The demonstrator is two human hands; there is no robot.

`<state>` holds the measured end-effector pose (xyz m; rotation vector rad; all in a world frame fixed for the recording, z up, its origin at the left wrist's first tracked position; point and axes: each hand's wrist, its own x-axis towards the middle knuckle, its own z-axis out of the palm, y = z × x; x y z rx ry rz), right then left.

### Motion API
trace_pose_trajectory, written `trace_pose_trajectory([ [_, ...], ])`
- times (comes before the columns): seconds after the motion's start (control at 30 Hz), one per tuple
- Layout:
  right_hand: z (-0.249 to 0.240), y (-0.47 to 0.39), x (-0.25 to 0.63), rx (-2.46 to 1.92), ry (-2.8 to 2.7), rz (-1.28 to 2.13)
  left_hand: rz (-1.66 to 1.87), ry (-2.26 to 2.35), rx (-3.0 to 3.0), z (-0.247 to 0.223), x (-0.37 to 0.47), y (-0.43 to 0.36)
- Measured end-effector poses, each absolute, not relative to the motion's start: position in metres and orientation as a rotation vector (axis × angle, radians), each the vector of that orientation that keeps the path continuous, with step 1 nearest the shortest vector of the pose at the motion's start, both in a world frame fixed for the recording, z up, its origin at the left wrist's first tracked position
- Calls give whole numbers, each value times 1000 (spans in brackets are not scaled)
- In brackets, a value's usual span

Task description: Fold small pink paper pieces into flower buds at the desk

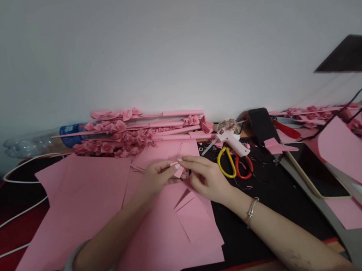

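Between both hands is a small folded piece of pink paper, held above larger pink sheets. My left hand pinches it from the left with thumb and fingers. From the right, my right hand grips its upper edge between thumb and fingertips. The fingers partly hide the folded shape. Just below my right hand, small cut pink pieces lie on the sheets. To the right of that hand are scissors with one yellow and one red handle, and a white glue gun.
Pink paper flowers on long stems lie along the wall beside a clear plastic bottle. A black box-like object, a phone and more pink paper are at right. A white cable loops at left.
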<state>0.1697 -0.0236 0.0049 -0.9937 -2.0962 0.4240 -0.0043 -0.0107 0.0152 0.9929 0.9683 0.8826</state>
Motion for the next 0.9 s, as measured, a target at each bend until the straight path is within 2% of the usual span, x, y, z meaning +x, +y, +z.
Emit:
trace_pose_trajectory([
  [0.27, 9, -23, 169, -1000, -2033, 493, 886, 987, 1105, 17, -4, -11],
  [0.47, 10, -22, 168, -1204, -1895, 651, 835, 1024, 1183, 20, -3, -13],
  [0.9, 10, -20, 169, -1126, -2086, 798, 803, 947, 1148, 22, 1, -15],
])
